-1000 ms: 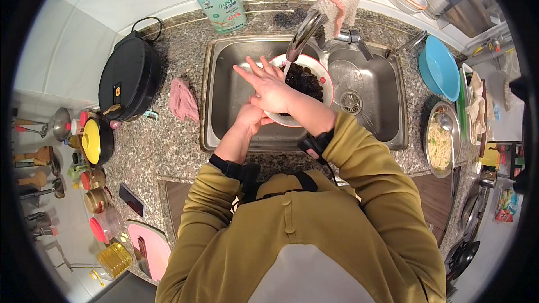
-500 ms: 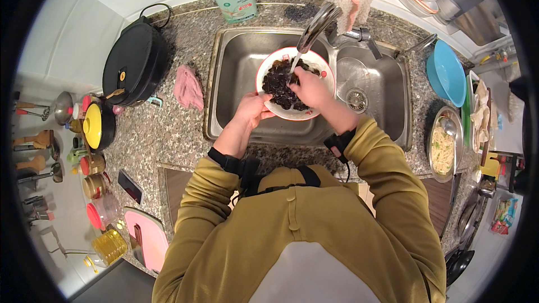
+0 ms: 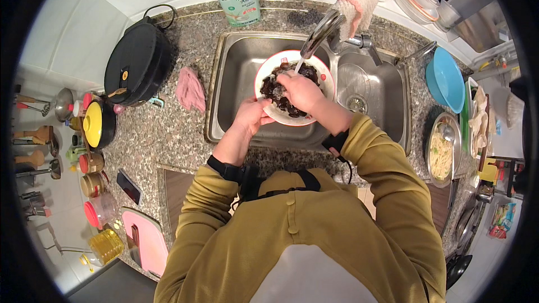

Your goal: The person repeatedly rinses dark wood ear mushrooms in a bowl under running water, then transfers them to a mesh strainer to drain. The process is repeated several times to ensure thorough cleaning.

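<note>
One bowl [image 3: 327, 87], pinched at the rim by my left hand [image 3: 250, 115], I figure to steady it over the sink [image 3: 234, 67] under the running tap [image 3: 321, 33]. My right hand [image 3: 303, 92] is curled into the dark food [image 3: 272, 88], though I can't tell if it's gripping any.

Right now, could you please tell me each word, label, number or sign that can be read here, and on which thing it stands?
Green bottle: large printed characters and a coloured label; I will not copy the wording, and its smallest print is too small to read.
White bowl: small red marks, too small to read.
Colourful packet: print too blurred to read.
Black round appliance: small round mark, unreadable.
</note>
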A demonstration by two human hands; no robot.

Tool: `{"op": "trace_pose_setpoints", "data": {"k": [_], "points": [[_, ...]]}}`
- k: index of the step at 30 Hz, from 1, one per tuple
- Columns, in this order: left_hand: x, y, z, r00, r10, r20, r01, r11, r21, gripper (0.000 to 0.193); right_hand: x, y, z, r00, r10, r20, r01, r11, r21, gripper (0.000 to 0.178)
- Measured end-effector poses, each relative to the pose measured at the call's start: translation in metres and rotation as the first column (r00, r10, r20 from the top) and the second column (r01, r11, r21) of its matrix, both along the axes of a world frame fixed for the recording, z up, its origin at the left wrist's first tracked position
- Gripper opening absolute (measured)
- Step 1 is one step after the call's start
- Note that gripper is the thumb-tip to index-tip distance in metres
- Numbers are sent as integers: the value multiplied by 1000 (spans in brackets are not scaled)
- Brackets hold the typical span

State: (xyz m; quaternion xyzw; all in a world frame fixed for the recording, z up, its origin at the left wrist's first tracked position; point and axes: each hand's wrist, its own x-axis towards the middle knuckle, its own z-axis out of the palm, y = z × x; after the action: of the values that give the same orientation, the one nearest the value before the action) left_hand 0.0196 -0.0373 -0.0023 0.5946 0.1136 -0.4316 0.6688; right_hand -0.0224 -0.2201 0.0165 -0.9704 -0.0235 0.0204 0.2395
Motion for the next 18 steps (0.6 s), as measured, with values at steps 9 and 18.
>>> {"op": "trace_pose_setpoints", "data": {"k": [9, 18], "points": [[7, 14, 3, 1000, 13, 6, -13, 999, -42, 27, -29, -31, 26, 965, 240, 110, -182, 906, -381, 91], [5, 15, 2, 999, 47, 8, -47, 999, -3, 27, -5, -12, -6, 997, 33, 68, -35, 999, 36, 40]]}}
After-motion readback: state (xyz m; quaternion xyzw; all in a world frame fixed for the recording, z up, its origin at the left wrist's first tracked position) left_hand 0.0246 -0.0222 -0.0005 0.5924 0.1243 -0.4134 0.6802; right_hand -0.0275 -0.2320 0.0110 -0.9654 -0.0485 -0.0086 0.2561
